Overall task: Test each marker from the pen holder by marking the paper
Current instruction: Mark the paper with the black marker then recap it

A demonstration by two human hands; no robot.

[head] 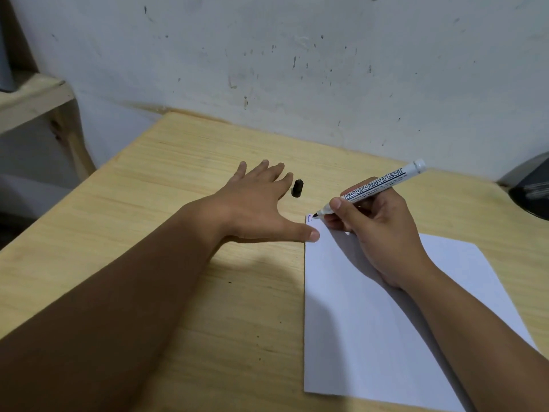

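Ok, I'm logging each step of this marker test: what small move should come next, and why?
Probably draw the marker tip a short way along the paper to finish the test stroke. The right hand has the tip at the sheet's top left corner beside a small mark, the left hand lies flat with its thumb on the paper's edge, and the cap lies off on the desk.

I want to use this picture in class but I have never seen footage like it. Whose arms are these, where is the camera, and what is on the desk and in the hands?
There is one picture, from a camera worn on a person's head, looking down at their own bare arms. No machine is involved. On the wooden table lies a white sheet of paper. The right hand holds an uncapped board marker, its tip at the paper's far left corner, where a small mark shows. The left hand lies flat and open, thumb at the paper's edge. A black cap rests on the table just beyond its fingers.
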